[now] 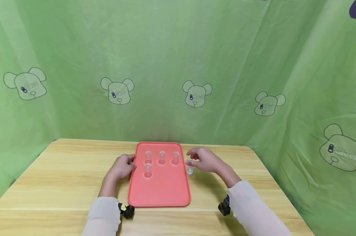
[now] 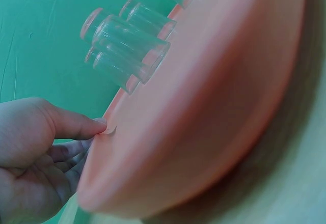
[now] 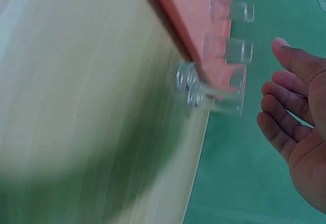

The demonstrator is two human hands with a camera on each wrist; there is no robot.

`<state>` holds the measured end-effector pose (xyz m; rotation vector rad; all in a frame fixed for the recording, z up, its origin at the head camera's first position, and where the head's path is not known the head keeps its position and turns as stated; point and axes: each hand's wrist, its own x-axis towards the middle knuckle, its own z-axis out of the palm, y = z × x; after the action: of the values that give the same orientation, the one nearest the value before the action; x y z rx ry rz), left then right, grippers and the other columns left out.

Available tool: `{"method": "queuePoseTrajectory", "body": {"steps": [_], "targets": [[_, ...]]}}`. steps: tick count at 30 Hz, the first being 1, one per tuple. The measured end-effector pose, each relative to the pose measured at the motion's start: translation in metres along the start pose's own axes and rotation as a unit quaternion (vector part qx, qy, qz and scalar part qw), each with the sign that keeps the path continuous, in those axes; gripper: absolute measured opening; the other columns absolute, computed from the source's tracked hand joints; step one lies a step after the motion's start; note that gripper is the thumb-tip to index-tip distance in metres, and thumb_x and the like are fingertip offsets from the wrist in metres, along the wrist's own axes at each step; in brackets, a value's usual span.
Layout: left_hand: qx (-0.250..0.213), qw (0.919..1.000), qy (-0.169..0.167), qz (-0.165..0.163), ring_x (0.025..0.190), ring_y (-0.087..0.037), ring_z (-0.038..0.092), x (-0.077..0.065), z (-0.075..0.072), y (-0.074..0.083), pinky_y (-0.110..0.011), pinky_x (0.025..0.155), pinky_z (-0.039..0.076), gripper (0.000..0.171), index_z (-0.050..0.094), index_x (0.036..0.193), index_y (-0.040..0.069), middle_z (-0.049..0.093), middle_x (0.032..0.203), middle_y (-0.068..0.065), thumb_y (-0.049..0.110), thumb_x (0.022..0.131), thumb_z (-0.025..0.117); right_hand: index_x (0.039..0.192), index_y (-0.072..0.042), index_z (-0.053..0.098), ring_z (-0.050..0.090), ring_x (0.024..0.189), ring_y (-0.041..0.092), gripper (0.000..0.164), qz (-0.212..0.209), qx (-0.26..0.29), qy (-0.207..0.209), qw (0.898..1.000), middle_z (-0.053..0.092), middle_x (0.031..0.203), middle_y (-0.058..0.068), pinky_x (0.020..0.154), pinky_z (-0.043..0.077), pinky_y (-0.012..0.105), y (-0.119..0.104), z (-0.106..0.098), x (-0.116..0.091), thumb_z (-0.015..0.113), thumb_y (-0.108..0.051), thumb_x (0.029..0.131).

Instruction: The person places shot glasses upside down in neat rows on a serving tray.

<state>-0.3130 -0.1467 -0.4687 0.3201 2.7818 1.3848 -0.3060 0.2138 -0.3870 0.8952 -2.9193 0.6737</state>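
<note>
Several small clear cups stand on a coral-red tray: a row of three at the back, the rightmost cup among them, and one cup in front at the left. At the tray's left edge my left hand pinches the rim, thumb on top, fingers curled outside and under it. Another clear cup is on the wooden table just beyond the tray's right edge. My right hand hovers over it; in the right wrist view the fingers are loosely bent, apart from the blurred glassware, holding nothing.
The light wooden table extends around the tray. A green curtain with bear-head drawings hangs behind and along both sides. Each wrist wears a small black camera, one on the left and one on the right.
</note>
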Motion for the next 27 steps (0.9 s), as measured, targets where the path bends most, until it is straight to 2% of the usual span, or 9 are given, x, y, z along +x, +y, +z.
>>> {"method": "queuePoseTrajectory", "body": {"steps": [8,15,27], "targets": [[0.001,1.0000,0.000,-0.007,0.076,-0.019,0.059,0.002,0.000,-0.001,-0.031,0.067,0.051,0.048,0.058,0.140,-0.005,0.066,0.088,-0.010,-0.004,0.093,0.062,0.118,0.004,0.070,0.066,0.092,0.021,0.039,0.002,-0.010,0.002,1.000,0.072,0.102,0.014,0.084,0.055,0.044,0.016,-0.003,-0.015,0.077,-0.024,0.092],[-0.002,0.9999,-0.001,-0.011,0.075,-0.020,0.058,0.002,0.001,-0.002,-0.031,0.066,0.050,0.047,0.059,0.140,-0.005,0.065,0.087,-0.010,-0.004,0.093,0.062,0.117,0.004,0.071,0.065,0.088,0.017,0.041,0.005,0.012,-0.004,1.000,0.071,0.095,0.005,0.083,0.057,0.043,0.025,0.000,-0.022,0.080,-0.025,0.090],[-0.007,0.9999,-0.001,-0.011,0.074,-0.020,0.058,0.000,0.001,-0.001,-0.030,0.065,0.050,0.049,0.058,0.141,-0.005,0.065,0.086,-0.010,-0.005,0.092,0.061,0.117,0.006,0.070,0.065,0.085,0.014,0.041,0.017,0.029,-0.020,0.999,0.070,0.090,0.001,0.079,0.056,0.036,0.039,0.015,-0.022,0.080,-0.023,0.090]]}}
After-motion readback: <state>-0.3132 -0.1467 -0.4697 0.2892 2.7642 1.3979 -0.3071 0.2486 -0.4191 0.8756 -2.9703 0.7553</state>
